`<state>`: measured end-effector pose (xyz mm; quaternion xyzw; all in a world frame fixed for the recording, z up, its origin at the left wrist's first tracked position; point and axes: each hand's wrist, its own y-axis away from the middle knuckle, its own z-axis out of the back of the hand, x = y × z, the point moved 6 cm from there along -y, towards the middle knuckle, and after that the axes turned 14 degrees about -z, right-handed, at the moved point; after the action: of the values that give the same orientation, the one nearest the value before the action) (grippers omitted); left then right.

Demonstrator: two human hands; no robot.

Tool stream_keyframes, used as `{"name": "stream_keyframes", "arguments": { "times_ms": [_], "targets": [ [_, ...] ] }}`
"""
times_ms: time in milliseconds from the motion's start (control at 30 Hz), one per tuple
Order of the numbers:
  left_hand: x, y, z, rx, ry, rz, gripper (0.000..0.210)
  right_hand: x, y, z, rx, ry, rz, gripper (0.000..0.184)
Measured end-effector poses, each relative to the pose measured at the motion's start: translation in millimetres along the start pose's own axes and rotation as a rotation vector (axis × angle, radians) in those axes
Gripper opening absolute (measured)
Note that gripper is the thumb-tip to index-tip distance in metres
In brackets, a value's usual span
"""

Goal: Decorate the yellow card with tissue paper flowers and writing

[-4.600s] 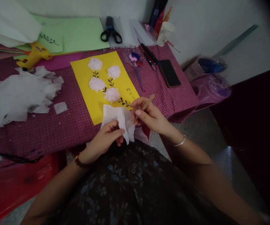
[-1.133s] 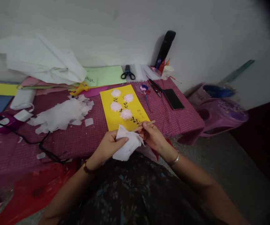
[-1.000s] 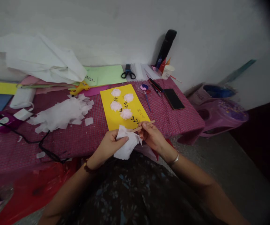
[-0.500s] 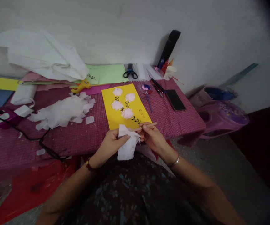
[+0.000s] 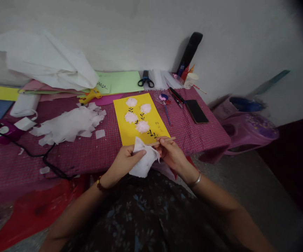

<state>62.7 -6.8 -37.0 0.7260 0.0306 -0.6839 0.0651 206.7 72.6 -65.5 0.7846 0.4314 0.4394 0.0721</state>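
Note:
My left hand [image 5: 126, 159] pinches a piece of white tissue paper [image 5: 144, 163] between thumb and fingers, just off the table's front edge. A thin wooden stick [image 5: 170, 139] is gripped in my right hand [image 5: 171, 151], its left end running behind the upper part of the tissue. The paper's right corner reaches my right fingers; whether they also hold it is hidden. Right beyond my hands lies a yellow sheet [image 5: 119, 130] bearing several fluffy pale pink flowers [image 5: 142, 126], dark painted leaves and small writing.
Left on the checked tablecloth [image 5: 93, 154] are a heap of white tissue squares [image 5: 69, 124], a yellow glue gun [image 5: 90, 96] and a black cable [image 5: 46, 159]. Scissors [image 5: 145, 79], a paintbrush [image 5: 167, 113], a black phone [image 5: 197, 111] and a paper cup [image 5: 191, 79] lie beyond. A pink stool [image 5: 251, 134] stands right.
The tissue paper has turned in my left hand, its lower end swinging left and its right corner now sticking out farther. My right hand with the stick stays nearly in place.

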Motion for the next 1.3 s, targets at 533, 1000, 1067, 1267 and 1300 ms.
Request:
{"name": "stream_keyframes", "arguments": {
  "times_ms": [533, 1000, 1067, 1267, 1300],
  "targets": [
    [1.1, 0.0, -4.1, 0.021, -0.014, -0.027, 0.037, -2.6, 0.8, -4.2, 0.028, -0.002, -0.009, 0.031],
    [-10.0, -4.1, -13.0, 0.325, 0.457, -0.066, 0.039, 1.2, 0.7, -2.0, 0.052, 0.006, -0.026, 0.027],
    [-7.4, -6.0, -15.1, 0.311, 0.592, -0.002, 0.044, 2.9, 1.3, -1.7, 0.060, 0.021, -0.017, 0.027],
    [11.6, -5.9, -14.4, 0.182, 0.537, 0.137, 0.035, -2.4, -2.6, 1.8, 0.107, 0.038, -0.016, 0.024],
    [13.1, -5.6, -13.8, 0.167, 0.532, 0.142, 0.036, -2.7, -3.0, 2.2, 0.111, 0.039, -0.012, 0.024]
  ]
}}
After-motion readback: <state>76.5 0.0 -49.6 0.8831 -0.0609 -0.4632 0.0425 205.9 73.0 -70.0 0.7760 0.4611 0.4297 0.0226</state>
